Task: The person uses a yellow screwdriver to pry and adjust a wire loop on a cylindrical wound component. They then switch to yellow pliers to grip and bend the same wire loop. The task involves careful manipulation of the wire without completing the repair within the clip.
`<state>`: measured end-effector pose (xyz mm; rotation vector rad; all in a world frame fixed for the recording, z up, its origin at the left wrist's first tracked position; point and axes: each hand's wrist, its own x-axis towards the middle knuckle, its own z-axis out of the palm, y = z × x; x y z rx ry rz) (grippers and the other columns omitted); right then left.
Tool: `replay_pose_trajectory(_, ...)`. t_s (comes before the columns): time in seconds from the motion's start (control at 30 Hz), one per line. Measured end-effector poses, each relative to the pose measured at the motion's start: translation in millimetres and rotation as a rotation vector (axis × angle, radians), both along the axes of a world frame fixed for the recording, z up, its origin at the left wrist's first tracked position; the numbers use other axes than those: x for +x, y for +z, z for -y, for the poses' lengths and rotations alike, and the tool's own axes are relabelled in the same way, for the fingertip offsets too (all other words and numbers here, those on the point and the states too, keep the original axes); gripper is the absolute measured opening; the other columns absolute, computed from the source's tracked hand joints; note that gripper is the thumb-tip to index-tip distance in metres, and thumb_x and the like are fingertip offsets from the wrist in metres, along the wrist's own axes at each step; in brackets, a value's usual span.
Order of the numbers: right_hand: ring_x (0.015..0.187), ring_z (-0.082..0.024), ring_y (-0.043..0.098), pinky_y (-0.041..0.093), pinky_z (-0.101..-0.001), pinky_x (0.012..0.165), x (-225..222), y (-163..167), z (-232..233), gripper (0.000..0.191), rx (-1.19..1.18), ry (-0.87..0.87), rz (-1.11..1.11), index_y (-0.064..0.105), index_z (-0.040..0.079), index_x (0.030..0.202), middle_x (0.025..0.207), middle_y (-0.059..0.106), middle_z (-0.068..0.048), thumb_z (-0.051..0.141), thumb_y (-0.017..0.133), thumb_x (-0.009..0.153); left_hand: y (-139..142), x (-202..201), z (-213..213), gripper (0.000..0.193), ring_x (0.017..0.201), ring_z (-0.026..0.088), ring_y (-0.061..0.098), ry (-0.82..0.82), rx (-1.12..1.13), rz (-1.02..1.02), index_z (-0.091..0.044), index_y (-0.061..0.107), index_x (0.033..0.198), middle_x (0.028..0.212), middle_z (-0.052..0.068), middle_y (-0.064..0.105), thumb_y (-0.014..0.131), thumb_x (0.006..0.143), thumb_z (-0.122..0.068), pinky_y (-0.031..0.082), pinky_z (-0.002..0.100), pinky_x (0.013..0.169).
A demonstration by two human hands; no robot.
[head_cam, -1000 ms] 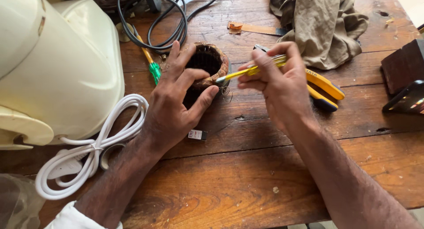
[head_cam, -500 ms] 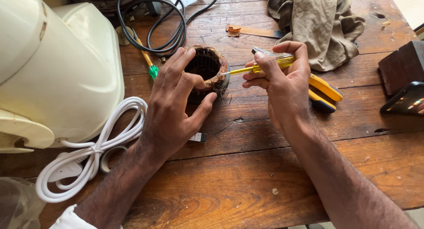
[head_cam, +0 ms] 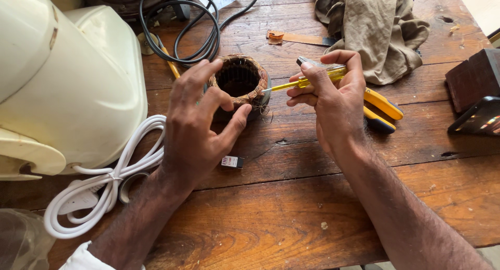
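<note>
2 hands (head_cam: 195, 129), 1 motor coil (head_cam: 240, 81), 1 screwdriver (head_cam: 312, 78), 1 pliers (head_cam: 383, 109), 1 rag (head_cam: 372, 28), 2 cables (head_cam: 104, 184).

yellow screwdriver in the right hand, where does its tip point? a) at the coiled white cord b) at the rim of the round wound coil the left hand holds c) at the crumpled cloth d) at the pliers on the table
b: the right hand grips the yellow screwdriver with its tip at the rim of the round wound coil, which the left hand steadies on the wooden table.

The left hand (head_cam: 195, 129) gripped a round copper-wound motor stator (head_cam: 239, 85) on the wooden worktop (head_cam: 291, 207); the right hand (head_cam: 333, 101) held a yellow-handled screwdriver (head_cam: 307, 81) against its rim.
</note>
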<state>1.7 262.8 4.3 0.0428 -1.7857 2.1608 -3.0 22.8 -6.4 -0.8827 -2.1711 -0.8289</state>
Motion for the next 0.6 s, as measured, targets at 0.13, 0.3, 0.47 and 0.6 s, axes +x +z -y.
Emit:
replay_pose_trajectory(0.13, 0.077, -0.024, 0.076, 0.069, -0.0360, 0.067, 2.2, 2.8, -0.4, 0.038, -0.001, -0.010, 0.007, 0.034, 0.004, 0.123, 0.096, 0.069, -0.024, 0.010, 0.065, 0.101, 1.9, 3.2, 0.9, 0.033, 0.140, 0.039, 0.048, 0.023, 0.001, 0.016, -0.007, 0.061, 0.085, 0.143, 0.022, 0.055, 0.085, 0.094, -0.028, 0.045, 0.054, 0.118)
replay_pose_trajectory(0.3, 0.078, -0.025, 0.075, 0.068, -0.0363, 0.067, 3.7, 3.2, -0.7, 0.038, -0.047, 0.005, 0.002, 0.033, 0.003, 0.124, 0.096, 0.069, -0.024, 0.009, 0.063, 0.101, -0.1, 4.6, 2.6, 0.034, 0.139, 0.038, 0.050, 0.030, 0.008, 0.024, -0.006, 0.061, 0.089, 0.142, 0.022, 0.055, 0.086, 0.094, -0.029, 0.047, 0.053, 0.117)
replay_pose_trajectory(0.47, 0.079, -0.025, 0.076, 0.068, -0.0366, 0.068, 5.1, 2.0, 1.3, 0.038, -0.051, 0.011, 0.007, 0.033, 0.003, 0.125, 0.096, 0.069, -0.024, 0.008, 0.063, 0.100, -4.6, 1.1, 1.5, 0.034, 0.139, 0.035, 0.050, -0.008, 0.024, 0.002, -0.006, 0.061, 0.095, 0.143, 0.021, 0.055, 0.086, 0.094, -0.028, 0.046, 0.053, 0.120)
replay_pose_trajectory(0.6, 0.079, -0.024, 0.076, 0.068, -0.0361, 0.068, 4.0, 0.9, 3.3, 0.038, -0.039, 0.008, 0.007, 0.034, 0.003, 0.125, 0.096, 0.069, -0.024, 0.009, 0.063, 0.101, -7.2, 2.9, -1.9, 0.029, 0.140, 0.036, 0.048, -0.082, 0.000, -0.013, -0.006, 0.062, 0.094, 0.143, 0.021, 0.053, 0.084, 0.093, -0.024, 0.043, 0.054, 0.121)
